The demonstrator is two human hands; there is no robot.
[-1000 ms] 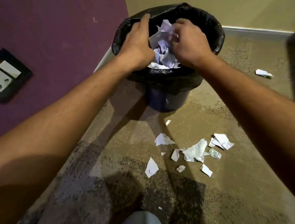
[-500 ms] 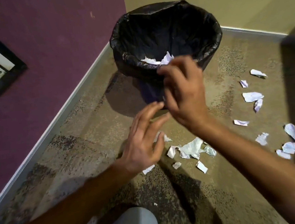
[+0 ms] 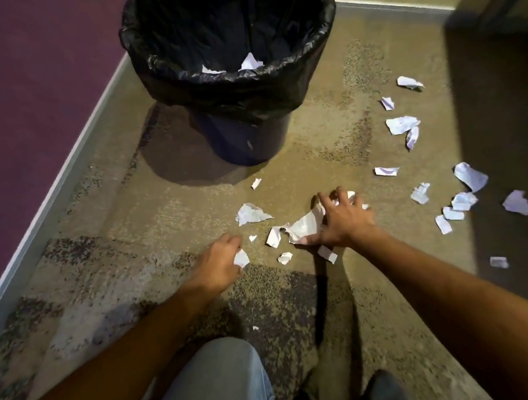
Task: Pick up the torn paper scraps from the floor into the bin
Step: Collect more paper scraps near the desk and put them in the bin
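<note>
Down low, closest to the camera, a knee in light trousers pokes up from the floor. Just past it, the left hand has its grip curled round one small white scrap, pinching it. The right hand is beside it, fingers spread and bent over a big crumpled scrap; it looks like it is gathering the paper, but I cannot tell if it really has hold of it yet. A few little bits lie between and around the two hands.

Further out on the right, a whole bunch of scraps is scattered on the floor, well apart from the hands. None of those look touched.

Farthest away stands the bin with its black bag. Some paper is already inside. So I think the job is only partly done, and lots of picking up is left.
</note>
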